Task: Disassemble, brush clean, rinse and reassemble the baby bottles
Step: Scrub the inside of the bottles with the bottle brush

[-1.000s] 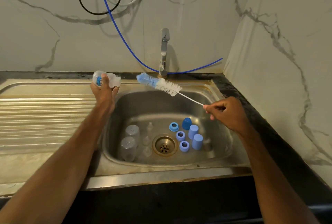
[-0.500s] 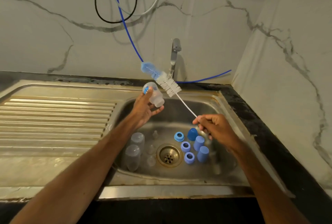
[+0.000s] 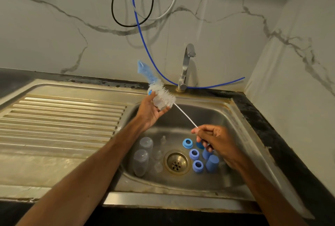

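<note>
Starting at the left, a ribbed draining board runs up to the sink. On the basin floor, 2 clear bottles lie side by side, with small clear teats between them and the drain. Above the basin's back-left corner the left hand grips another clear bottle, the held bottle. The bottle brush lays its white bristles against it, blue tip pointing up and left; whether any bristles sit inside, I cannot tell. Behind stands the tap, a blue hose passing it. The brush's thin stem slants down to the right hand, which pinches its end. Beneath that hand, right of the drain, 3 blue rings and several blue caps stand, some partly hidden.
</note>
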Demonstrator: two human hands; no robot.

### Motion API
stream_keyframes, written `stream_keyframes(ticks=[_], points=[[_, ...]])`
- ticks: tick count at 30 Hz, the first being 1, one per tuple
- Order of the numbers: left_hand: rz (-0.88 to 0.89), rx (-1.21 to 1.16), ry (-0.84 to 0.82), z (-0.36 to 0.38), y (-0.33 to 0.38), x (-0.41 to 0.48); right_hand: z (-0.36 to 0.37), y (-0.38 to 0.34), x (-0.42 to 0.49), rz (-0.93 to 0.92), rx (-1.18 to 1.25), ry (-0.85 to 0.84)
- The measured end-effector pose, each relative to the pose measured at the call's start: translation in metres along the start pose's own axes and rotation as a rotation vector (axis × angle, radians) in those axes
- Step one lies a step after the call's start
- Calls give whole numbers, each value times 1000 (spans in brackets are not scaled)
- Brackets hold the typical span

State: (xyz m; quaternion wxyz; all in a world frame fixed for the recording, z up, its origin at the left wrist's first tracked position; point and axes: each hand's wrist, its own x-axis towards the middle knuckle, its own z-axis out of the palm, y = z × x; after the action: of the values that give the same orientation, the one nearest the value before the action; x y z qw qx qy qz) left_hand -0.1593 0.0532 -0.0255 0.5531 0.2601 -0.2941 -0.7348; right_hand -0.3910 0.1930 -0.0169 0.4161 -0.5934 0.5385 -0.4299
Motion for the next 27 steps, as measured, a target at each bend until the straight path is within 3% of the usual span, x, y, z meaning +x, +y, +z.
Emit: stream_keyframes(ticks=[12, 18, 27], points=[[2, 47, -12, 2, 0, -3, 8, -3, 4, 208, 135, -5], [23, 100, -68, 2, 2, -1, 17, 0, -2, 190, 14, -58], [88, 70, 63, -9, 17, 2, 23, 1, -6, 201, -28, -105]])
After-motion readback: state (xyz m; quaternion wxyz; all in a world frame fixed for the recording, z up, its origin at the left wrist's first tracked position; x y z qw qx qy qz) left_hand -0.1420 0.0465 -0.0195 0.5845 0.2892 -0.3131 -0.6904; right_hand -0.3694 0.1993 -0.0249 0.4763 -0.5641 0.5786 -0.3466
